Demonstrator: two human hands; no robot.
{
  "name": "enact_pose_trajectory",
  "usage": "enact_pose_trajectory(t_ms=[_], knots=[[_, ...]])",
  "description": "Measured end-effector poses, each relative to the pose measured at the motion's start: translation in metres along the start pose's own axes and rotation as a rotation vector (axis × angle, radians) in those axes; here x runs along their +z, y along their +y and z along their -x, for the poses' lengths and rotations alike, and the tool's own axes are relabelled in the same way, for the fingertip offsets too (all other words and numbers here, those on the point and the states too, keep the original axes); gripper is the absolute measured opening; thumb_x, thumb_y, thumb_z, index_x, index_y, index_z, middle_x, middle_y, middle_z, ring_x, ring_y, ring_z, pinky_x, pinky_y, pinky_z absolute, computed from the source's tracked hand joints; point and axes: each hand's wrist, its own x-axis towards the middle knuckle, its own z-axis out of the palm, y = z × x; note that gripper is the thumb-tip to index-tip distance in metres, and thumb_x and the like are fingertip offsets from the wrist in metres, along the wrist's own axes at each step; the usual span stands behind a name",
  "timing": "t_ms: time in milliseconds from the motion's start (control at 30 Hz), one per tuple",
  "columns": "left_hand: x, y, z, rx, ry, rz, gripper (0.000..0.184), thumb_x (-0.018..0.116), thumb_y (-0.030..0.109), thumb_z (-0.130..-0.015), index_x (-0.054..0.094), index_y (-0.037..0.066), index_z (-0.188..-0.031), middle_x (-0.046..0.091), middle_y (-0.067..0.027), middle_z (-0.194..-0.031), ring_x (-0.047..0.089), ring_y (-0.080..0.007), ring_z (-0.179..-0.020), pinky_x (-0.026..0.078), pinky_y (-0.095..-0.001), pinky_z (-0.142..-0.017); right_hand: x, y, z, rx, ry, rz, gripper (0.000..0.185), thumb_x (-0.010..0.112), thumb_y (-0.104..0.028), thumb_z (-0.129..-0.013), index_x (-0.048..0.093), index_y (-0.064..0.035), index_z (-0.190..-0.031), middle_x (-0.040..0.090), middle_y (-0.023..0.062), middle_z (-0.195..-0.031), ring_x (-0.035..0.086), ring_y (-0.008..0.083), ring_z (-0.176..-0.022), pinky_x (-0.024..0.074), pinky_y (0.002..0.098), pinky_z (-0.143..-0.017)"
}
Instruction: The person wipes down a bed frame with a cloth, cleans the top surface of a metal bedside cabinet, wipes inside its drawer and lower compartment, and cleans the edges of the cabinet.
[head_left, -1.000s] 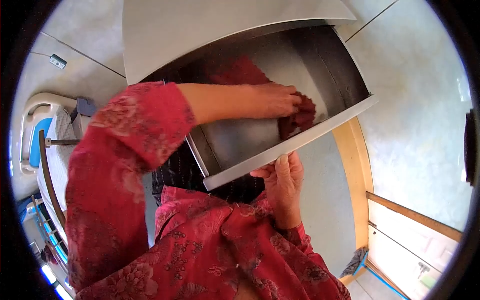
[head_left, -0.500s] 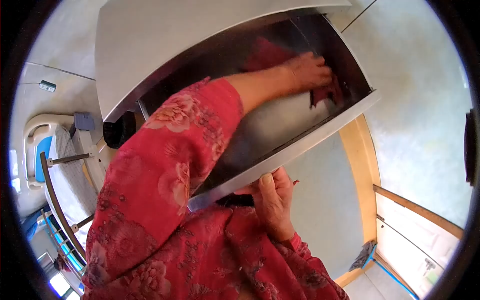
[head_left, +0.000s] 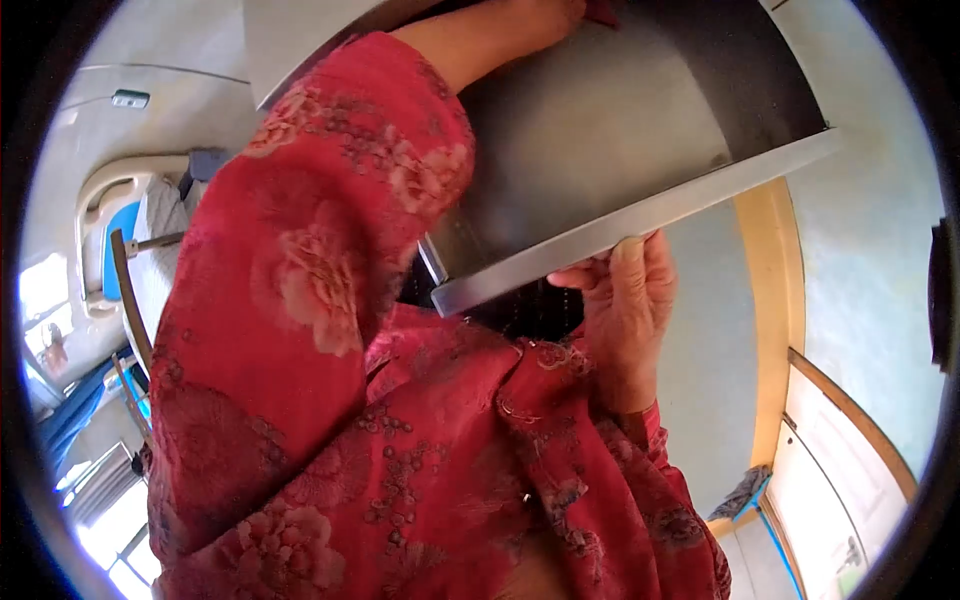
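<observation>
A grey-fronted drawer [head_left: 660,205] stands pulled out in front of me, its dark side walls around a dull greyish bottom. My left hand [head_left: 545,18] reaches deep into it, close to the top border of the view, and is partly cut off. A dark red cloth [head_left: 602,12] shows at its fingers, which look closed on it. Below the front panel, my right hand [head_left: 632,300] grips the panel's lower edge, thumb upright against it and fingers curled beside it.
Above the drawer is the pale cabinet top [head_left: 300,35]. A bed with a cream headboard [head_left: 95,225] stands at the left. On the right are a pale wall [head_left: 860,250], a wooden strip [head_left: 770,260] and a white door [head_left: 830,480].
My left hand has moved with the cloth from the drawer's right end to farther back inside. My right hand stays at the front panel. The whole view has shifted.
</observation>
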Motion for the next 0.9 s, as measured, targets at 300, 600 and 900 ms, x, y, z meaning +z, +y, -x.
enact_pose_trajectory(t_ms=[300,600,900], knots=[[-0.077,-0.045,0.137,0.213,-0.476,0.262,0.028,0.054,0.025,-0.094,0.069,0.007,-0.108,0.066,-0.0163,-0.117,0.065,-0.036,-0.104,0.052,-0.0478,-0.089,-0.002,-0.002,0.01,-0.043,-0.014,0.06,0.03,0.048,-0.029,-0.105,0.054,-0.0006,-0.112,0.069,0.0123,-0.099,0.07,0.0188,-0.081,0.0597,0.0302,-0.071],[-0.16,-0.02,0.176,0.512,-0.59,0.731,0.055,0.047,0.044,-0.098,0.072,-0.004,-0.085,0.07,-0.0235,-0.087,0.067,-0.043,-0.086,0.054,-0.0495,-0.079,0.006,-0.005,0.018,-0.054,0.011,0.042,0.026,0.047,-0.024,-0.105,0.054,0.0007,-0.111,0.069,0.0113,-0.095,0.069,0.0175,-0.078,0.0599,0.0294,-0.07],[-0.149,0.004,0.166,0.771,-0.606,1.379,0.037,0.055,0.026,-0.095,0.056,0.009,-0.127,0.065,-0.0226,-0.114,0.063,-0.0404,-0.105,0.051,-0.0468,-0.086,0.006,-0.008,0.016,-0.028,0.02,0.041,0.027,0.046,-0.024,-0.106,0.053,0.0003,-0.117,0.068,0.0107,-0.095,0.071,0.0187,-0.081,0.063,0.0302,-0.069]])
